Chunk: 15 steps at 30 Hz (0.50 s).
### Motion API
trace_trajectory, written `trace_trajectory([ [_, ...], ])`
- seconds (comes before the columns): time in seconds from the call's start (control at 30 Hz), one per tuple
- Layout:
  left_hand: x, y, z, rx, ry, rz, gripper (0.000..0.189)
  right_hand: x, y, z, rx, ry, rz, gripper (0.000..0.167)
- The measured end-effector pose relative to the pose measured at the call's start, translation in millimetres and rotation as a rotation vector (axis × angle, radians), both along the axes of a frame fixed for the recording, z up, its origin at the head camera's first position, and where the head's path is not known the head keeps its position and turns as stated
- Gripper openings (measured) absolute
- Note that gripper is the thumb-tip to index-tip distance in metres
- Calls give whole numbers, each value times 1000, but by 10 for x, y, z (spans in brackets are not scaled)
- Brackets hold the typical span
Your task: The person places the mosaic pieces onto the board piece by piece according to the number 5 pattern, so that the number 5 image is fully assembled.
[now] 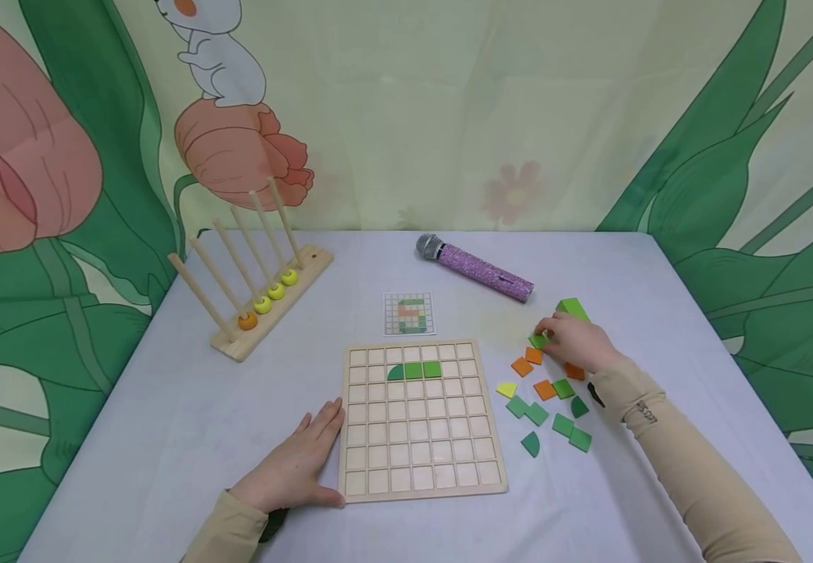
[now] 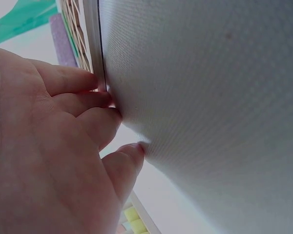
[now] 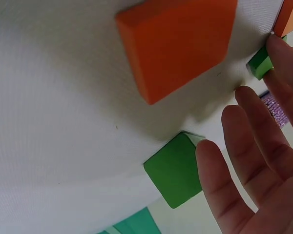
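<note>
Green tile (image 3: 260,64) in the right hand (image 1: 580,341) — partly behind fingertips (image 3: 279,48)

White tabletop (image 1: 160,438): gridded board (image 1: 422,432), loose tiles (image 1: 544,389) (green, orange, yellow), microphone (image 1: 480,268), peg rack (image 1: 276,310), card (image 1: 409,314).

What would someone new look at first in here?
Probably the sparkly purple microphone, lying toward the back of the white table. Next, maybe the wooden grid board in the middle, with three green pieces in a row near its far edge. Then the right hand, over on the right, pinching a green tile close to some loose orange tiles.
</note>
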<state>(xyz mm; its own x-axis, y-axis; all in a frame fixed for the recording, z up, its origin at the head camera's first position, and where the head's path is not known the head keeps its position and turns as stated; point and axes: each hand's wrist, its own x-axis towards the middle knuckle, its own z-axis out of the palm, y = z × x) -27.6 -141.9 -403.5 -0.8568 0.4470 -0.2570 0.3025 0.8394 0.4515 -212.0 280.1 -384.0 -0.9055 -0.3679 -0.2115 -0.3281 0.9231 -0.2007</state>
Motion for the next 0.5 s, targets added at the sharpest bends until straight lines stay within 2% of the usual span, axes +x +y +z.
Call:
trace_trajectory([
  [0.37,2,-1,3,1,4,1,117,-1,-20,54,30,-52,-37,29],
  [0.5,6,-7,3,-3,15,-8,116,17,-87,110,22,-35,-25,29],
])
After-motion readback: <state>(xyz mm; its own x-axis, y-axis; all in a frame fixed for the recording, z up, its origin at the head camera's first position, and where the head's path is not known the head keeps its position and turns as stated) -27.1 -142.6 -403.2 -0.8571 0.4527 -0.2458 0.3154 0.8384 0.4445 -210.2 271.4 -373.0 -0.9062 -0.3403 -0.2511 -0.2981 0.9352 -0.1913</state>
